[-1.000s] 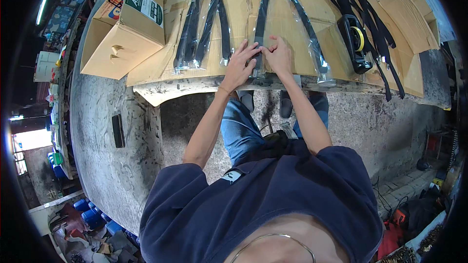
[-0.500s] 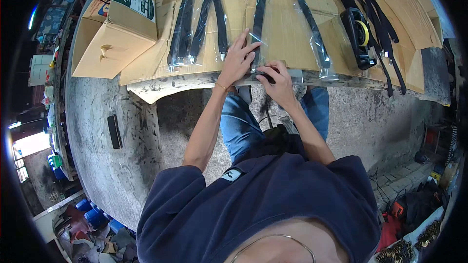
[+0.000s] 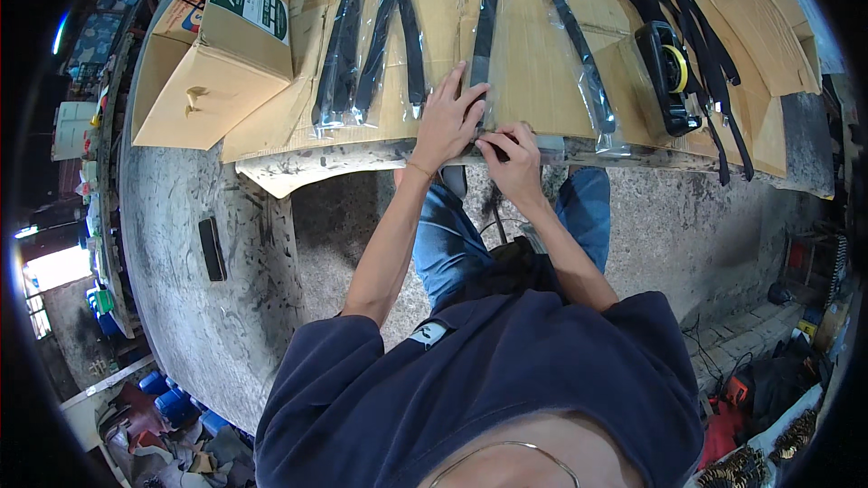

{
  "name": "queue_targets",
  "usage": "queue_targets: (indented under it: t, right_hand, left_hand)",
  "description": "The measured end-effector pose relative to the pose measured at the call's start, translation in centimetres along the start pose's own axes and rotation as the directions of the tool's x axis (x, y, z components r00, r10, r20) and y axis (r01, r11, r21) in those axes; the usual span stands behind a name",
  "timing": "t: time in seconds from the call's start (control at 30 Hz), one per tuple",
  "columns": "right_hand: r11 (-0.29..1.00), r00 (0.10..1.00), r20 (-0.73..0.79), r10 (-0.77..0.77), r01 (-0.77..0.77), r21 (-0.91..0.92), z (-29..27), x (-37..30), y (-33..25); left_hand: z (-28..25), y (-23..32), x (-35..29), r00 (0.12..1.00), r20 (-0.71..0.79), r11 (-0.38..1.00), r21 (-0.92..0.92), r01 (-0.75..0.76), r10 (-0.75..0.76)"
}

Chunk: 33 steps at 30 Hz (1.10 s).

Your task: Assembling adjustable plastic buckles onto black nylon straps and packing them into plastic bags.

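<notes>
A black strap [image 3: 486,14] in a clear plastic sleeve lies in an upside-down V over the cardboard, with both my hands at its left leg's near end. My left hand [image 3: 443,129] rests beside and on that leg, fingers stretched out, thumb across the strap. At the cardboard's front edge, thumb and fingers of my right hand [image 3: 514,159] pinch the near end of the sleeved strap, mostly hidden by the fingers. To the left lies another set of black straps [image 3: 369,81] in clear plastic.
Right of my hands stands a black tape dispenser [image 3: 663,81] with a yellow-cored roll, beside loose black straps [image 3: 714,54]. An open cardboard box [image 3: 231,63] sits at the left, another box [image 3: 759,18] at the far right. A dark oblong object [image 3: 212,248] lies on the left grey surface.
My right hand's fingers have drawn into a tighter pinch, and the dark piece under them shows less. My left hand has shifted slightly right and nearer along the strap.
</notes>
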State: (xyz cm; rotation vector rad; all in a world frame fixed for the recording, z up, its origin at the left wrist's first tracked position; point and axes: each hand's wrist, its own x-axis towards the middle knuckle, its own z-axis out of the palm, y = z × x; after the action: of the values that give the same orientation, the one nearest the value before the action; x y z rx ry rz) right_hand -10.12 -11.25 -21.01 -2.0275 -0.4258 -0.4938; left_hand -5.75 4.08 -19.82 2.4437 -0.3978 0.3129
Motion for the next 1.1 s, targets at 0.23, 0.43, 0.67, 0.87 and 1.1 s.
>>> queue_targets:
  t: [0.23,0.43,0.67,0.87,1.1]
  right_hand:
    - [0.994,0.996,0.087,-0.008,0.017,-0.104,-0.6,0.4,-0.3]
    - [0.992,0.979,0.202,-0.035,0.060,-0.115,-4.9,2.4,-2.0]
    - [0.903,0.959,-0.284,-0.005,-0.118,-0.414,-22.8,8.4,4.0]
    - [0.723,0.712,0.212,0.669,-0.559,-0.406,-31.0,11.0,12.5]
    - [0.706,0.618,0.357,0.700,-0.675,-0.214,-30.9,12.2,12.5]
  left_hand:
    - [0.0,0.6,0.1,0.999,-0.020,0.996,0.078,-0.030,0.031]
    - [0.5,1.1,0.7,0.997,0.023,0.995,0.071,-0.070,0.069]
    - [-0.1,0.4,0.2,0.998,0.005,0.991,0.113,-0.065,0.065]
    - [0.3,0.9,0.5,0.998,0.015,0.992,0.116,-0.057,0.055]
    - [0.3,1.3,0.3,0.999,0.007,0.992,0.120,-0.047,0.047]
